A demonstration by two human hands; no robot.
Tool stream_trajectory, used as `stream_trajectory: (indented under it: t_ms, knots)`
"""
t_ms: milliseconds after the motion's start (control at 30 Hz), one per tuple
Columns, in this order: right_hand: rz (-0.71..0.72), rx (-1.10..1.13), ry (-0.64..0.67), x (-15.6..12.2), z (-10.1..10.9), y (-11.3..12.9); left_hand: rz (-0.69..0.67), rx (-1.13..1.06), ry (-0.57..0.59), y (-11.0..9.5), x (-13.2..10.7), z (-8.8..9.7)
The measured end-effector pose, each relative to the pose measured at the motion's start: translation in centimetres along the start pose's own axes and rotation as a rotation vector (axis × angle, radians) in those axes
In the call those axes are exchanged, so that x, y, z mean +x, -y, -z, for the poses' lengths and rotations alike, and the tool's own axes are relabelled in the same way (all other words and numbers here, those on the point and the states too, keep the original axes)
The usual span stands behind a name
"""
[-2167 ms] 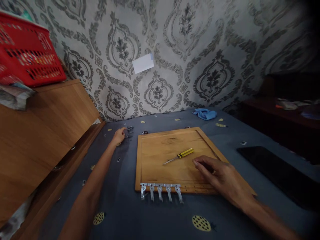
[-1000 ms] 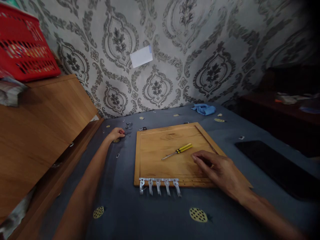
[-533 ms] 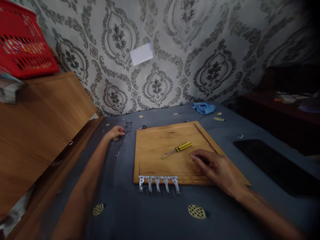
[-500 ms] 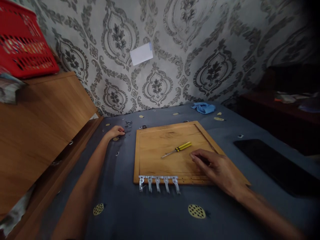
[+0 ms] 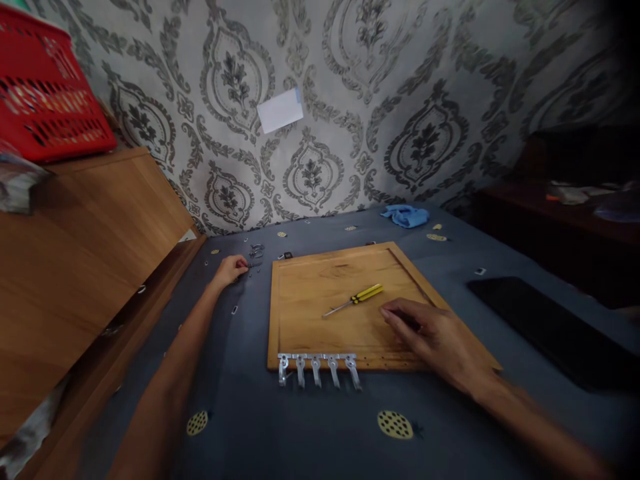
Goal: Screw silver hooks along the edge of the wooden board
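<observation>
A square wooden panel (image 5: 320,280) lies flat on a blue-grey sheet. A yellow-handled screwdriver (image 5: 355,299) rests on its middle. Several metal hooks (image 5: 317,368) are lined along its near edge. My right hand (image 5: 434,339) lies on the panel's right part, fingers loosely curled and pointing left, just right of the screwdriver, holding nothing. My left hand (image 5: 229,269) is stretched out to the far left of the panel, its fingertips pinched on a small piece among loose metal hardware (image 5: 257,252) on the sheet.
A wooden cabinet (image 5: 80,253) stands along the left, with a red basket (image 5: 45,93) on top. A blue cloth (image 5: 406,215) lies near the patterned wall. A black flat object (image 5: 540,327) lies at right, a dark table (image 5: 560,227) behind it. Small bits dot the sheet.
My left hand has closed its fingers on a small piece at the hardware pile. The right hand has stayed on the panel. The view shifted slightly.
</observation>
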State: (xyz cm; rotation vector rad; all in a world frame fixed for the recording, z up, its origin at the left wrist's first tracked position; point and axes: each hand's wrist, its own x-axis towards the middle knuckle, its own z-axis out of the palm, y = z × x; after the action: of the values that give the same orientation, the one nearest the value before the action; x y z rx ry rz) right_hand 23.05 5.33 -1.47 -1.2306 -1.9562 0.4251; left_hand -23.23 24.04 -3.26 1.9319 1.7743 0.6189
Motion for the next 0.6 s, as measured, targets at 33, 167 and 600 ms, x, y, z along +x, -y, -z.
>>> stream_trajectory:
  t_ms: [33, 167, 600]
  knots:
    - [0.002, 0.0, -0.003, 0.0, 0.0, 0.0, -0.008, 0.014, -0.015, 0.0, -0.2, -0.1]
    - [0.002, -0.003, -0.003, 0.0, 0.0, -0.1, -0.024, 0.055, -0.078, -0.1, -0.9, -0.5]
    - [0.009, -0.01, 0.013, 0.0, 0.1, 0.1, -0.068, 0.027, -0.049, -0.3, -1.6, -0.8]
